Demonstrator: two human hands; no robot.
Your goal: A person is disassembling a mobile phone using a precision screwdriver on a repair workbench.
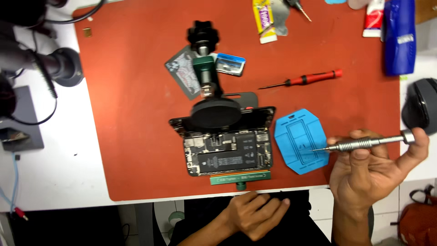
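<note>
The right hand (368,168) is raised palm-up off the right corner of the red mat (132,114), its fingers closed around a silver precision screwdriver (364,144) held level, tip pointing left over the blue screw tray (301,140). The left hand (255,214) rests low below the counter (59,177) edge, fingers loosely curled, holding nothing.

Between them, on the mat, lies an opened phone (227,152) with its insides showing, clamped in a green holder (240,176). Its lifted screen stands behind it on a black suction cup (215,113), and the holder's post and black knob (203,34) rise farther back, crowding the phone's far side.

A red-handled screwdriver (302,79) lies well apart beyond the tray. A blue bottle (399,36) stands at the mat's far right corner, with a dark computer mouse (419,107) just off the mat near the right hand. A small card (230,64) sits beside the post.
</note>
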